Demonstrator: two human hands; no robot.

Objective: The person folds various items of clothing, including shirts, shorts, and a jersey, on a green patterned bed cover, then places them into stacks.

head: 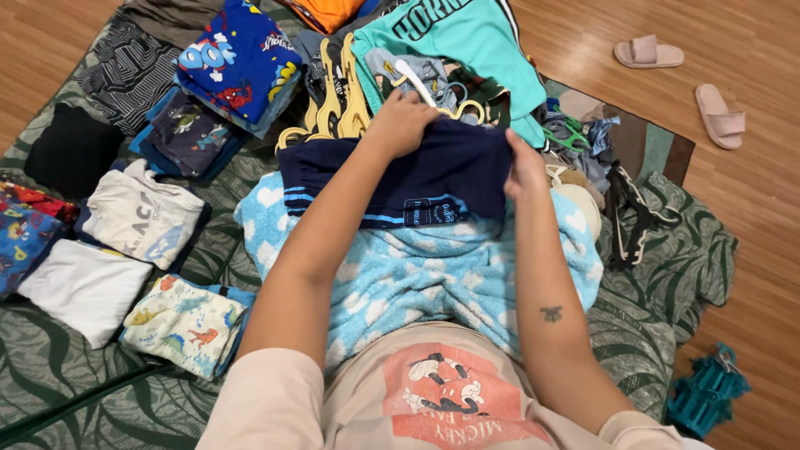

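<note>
Currently your left hand [402,123] and right hand [525,169] both pinch the far edge of the navy garment [392,179], its long axis left-right, lying on the blue cloud blanket [417,267] near you.

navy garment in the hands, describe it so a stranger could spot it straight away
Start at the light blue cloud-print blanket over the person's lap. On its far edge lies the navy garment, with the left hand and right hand on it. Unlike the bright clothes around, it is dark with thin light blue stripes.
</note>
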